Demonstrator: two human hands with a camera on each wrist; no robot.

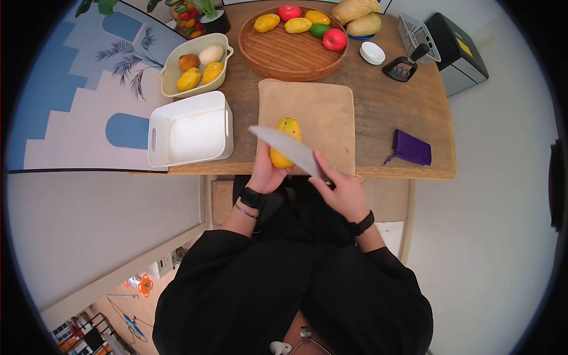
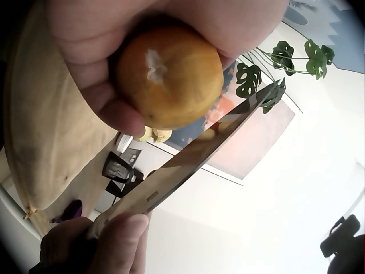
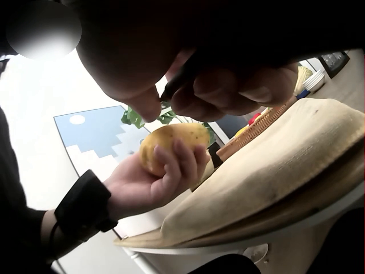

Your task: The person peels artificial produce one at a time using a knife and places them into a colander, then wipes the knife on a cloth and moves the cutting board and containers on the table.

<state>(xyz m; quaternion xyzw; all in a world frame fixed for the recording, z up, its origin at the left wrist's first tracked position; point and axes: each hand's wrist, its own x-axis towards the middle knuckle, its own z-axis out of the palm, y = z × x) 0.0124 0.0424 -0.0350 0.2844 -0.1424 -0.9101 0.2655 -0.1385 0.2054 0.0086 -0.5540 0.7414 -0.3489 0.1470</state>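
Observation:
My left hand [image 1: 267,173] grips a speckled yellow fruit [image 1: 289,128], long in shape, near the front edge of the tan mat [image 1: 325,103]. In the left wrist view the fruit's rounded end [image 2: 171,85] shows a whitish patch, with the fingers wrapped around its side. The right hand [image 1: 344,194] holds a broad-bladed kitchen knife [image 1: 287,147] by its dark handle. From the head view the blade crosses in front of the fruit, pointing up and left. The right wrist view shows the fruit [image 3: 177,137] raised in the left hand; the blade is mostly hidden there.
An empty white bin [image 1: 195,133] stands left of the mat, with a cream basket of fruit [image 1: 167,77] behind it. A round wicker tray [image 1: 278,59] holds several fruits at the back. To the right are a purple pouch [image 1: 412,148], white bowls [image 1: 372,52] and a black-handled tool [image 1: 401,70].

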